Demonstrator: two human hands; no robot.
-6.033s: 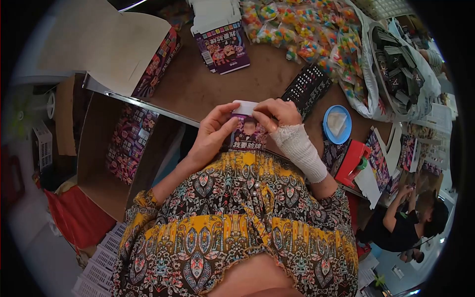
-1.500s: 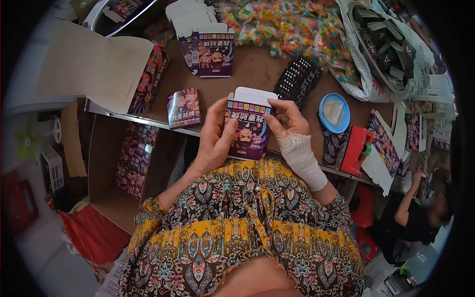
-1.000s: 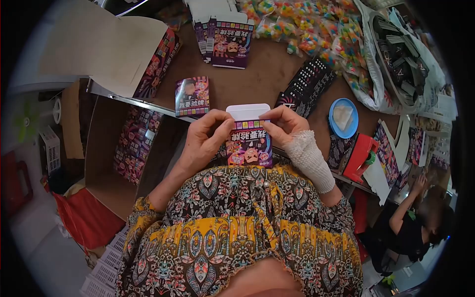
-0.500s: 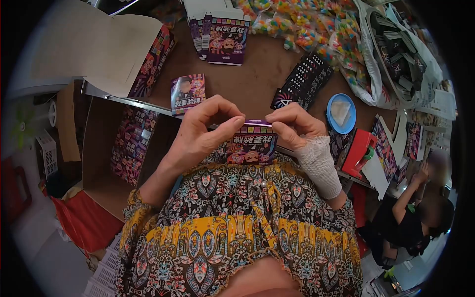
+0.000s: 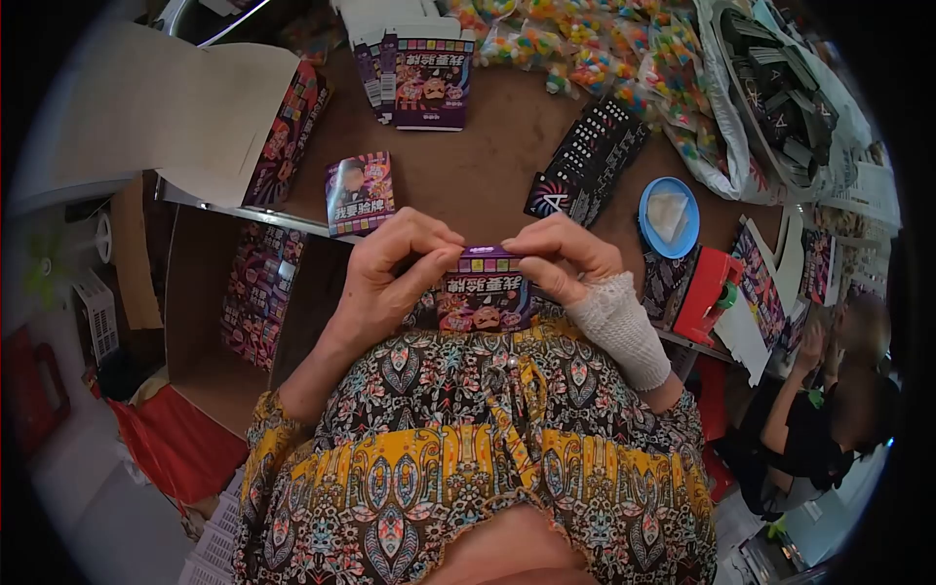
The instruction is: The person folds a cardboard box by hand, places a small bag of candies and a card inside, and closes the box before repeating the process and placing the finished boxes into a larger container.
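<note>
Both hands pinch the small purple box (image 5: 485, 297) at its top, held just off the desk's (image 5: 487, 166) near edge: left hand (image 5: 390, 278) w/ fingertips on one corner, right hand (image 5: 565, 258) on the other. A finished box (image 5: 359, 192) lies near that edge, to the left.

Both hands hold a small purple box (image 5: 485, 292) upright just in front of the person's patterned dress, at the near edge of the brown table (image 5: 487, 166). The left hand (image 5: 385, 278) and the right hand (image 5: 561, 255), its wrist wrapped in a white bandage (image 5: 619, 327), pinch the box's top edge with fingertips from either side. Another small box (image 5: 359, 192) lies at the table's near edge, just left of the hands. A stack of flat purple cartons (image 5: 419, 73) sits at the far edge, black card packs (image 5: 590, 161) to the right, beside a blue dish (image 5: 669, 216)
</note>
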